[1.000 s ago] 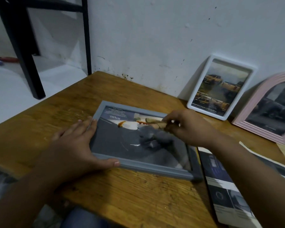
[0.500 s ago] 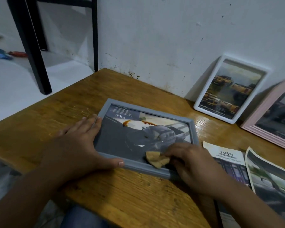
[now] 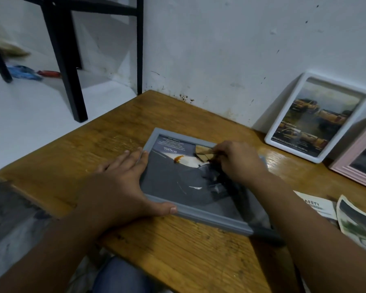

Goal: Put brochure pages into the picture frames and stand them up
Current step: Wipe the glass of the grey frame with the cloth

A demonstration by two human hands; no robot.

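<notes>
A grey picture frame lies flat on the wooden table, with a dark car brochure page showing behind its glass. My left hand lies flat on the frame's left edge, fingers straight, thumb along the near rail. My right hand pinches a folded tan cloth and presses it on the glass near the frame's far edge. A white frame with a page of yellow trucks leans against the wall. A pink frame stands at the right edge.
Loose brochure pages lie on the table to the right of the grey frame. A white wall runs behind the table. A black stand's legs rise from the floor at the left, with small items on the floor beyond.
My right hand has swept the cloth across the glass: near the far edge at first, down to the near right corner, now back up to the far edge. The left hand has stayed put.
</notes>
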